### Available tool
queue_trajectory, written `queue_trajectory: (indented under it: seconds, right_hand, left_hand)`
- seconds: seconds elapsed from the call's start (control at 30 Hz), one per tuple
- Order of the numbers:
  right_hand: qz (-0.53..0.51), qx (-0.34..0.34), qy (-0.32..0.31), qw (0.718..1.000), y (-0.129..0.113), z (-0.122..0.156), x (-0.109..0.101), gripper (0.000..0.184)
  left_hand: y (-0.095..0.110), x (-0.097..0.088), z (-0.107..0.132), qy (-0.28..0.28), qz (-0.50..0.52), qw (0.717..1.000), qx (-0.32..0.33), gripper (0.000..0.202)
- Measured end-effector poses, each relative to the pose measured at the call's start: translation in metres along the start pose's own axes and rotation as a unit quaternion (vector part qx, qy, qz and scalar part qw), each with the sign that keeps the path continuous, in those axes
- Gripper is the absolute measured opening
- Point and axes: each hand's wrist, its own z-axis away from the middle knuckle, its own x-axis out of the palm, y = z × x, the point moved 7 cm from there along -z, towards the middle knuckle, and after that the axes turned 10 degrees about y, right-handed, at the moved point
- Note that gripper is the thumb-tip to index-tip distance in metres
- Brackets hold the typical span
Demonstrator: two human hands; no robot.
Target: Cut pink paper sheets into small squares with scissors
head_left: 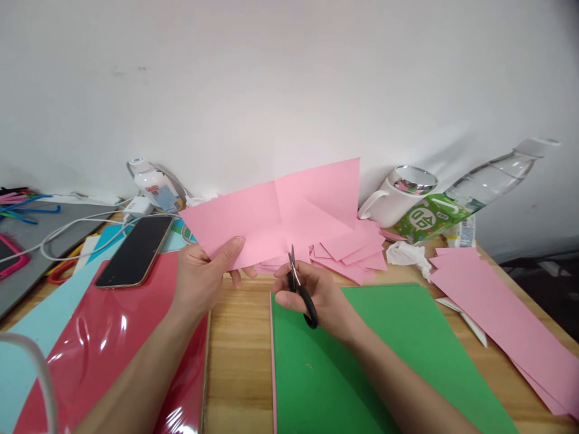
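A creased pink paper sheet (244,217) is raised above the table, its lower left edge pinched between thumb and fingers of my left hand (210,274). My right hand (319,292) is closed around black-handled scissors (297,283), whose blades point up at the sheet's lower edge near the middle crease. I cannot tell whether the blades touch the paper. Behind and below the sheet lies a loose pile of cut pink paper pieces (350,252). Beneath my right forearm is a stack of green paper (389,337) with a pink edge showing on its left.
On the left, a phone (136,250) rests on plastic-wrapped red paper (122,325), near a charger (138,207) and white bottle (154,181). A mug (398,196), green packet (432,217), leaning clear bottle (493,178), crumpled tissue (409,256) and pink strips (502,319) stand or lie right.
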Motion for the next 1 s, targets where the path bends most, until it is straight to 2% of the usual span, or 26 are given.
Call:
queue_trajectory:
  seconds: [0.37, 0.67, 1.0]
  right_hand:
    - [0.013, 0.007, 0.008, 1.000, 0.0039, -0.0004, -0.0041, 0.027]
    - [0.015, -0.008, 0.004, 1.000, 0.0026, 0.0003, -0.0032, 0.026]
    - [0.005, 0.014, 0.010, 1.000, 0.0024, 0.0007, -0.0022, 0.028]
  left_hand:
    - [0.0032, 0.0023, 0.0010, -0.016, -0.033, 0.999, 0.008, 0.023]
    - [0.0032, 0.0025, 0.0027, -0.014, -0.019, 1.000, 0.006, 0.019]
    - [0.0030, 0.0018, 0.0024, -0.023, -0.020, 1.000, 0.005, 0.019]
